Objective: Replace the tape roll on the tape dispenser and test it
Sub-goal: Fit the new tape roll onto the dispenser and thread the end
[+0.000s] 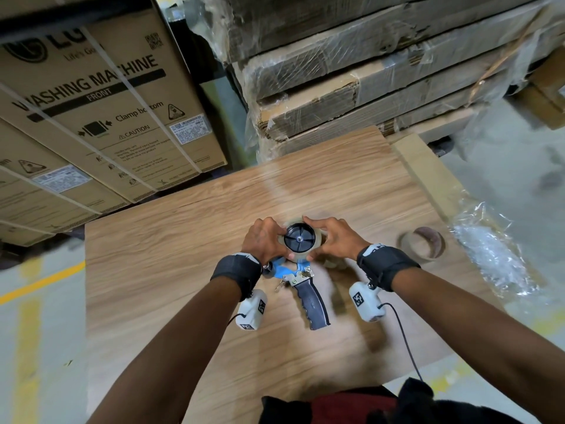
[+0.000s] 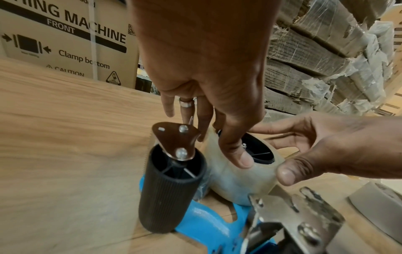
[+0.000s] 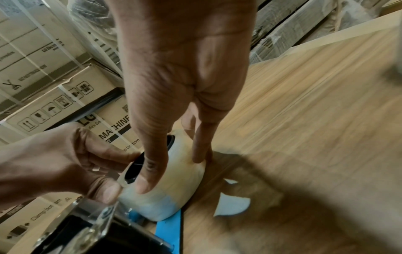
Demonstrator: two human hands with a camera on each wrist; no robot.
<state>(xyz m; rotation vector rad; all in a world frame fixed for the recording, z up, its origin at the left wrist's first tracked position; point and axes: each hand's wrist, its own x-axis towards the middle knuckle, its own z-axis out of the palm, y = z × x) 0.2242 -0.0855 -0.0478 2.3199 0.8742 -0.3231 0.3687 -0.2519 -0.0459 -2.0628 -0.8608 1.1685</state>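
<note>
A tape dispenser with a blue frame and black handle lies flat on the wooden table. A clear tape roll sits over its black hub. My left hand grips the roll's left side, and my right hand grips the right side. In the left wrist view my left thumb lies on the roll at the hub's edge, beside the black ribbed roller. In the right wrist view my right thumb and fingers straddle the roll above the blue frame.
An empty brown cardboard core stands on the table to the right of my hands. Crumpled clear plastic wrap lies at the table's right edge. Washing machine cartons and wrapped flat boxes stand behind the table.
</note>
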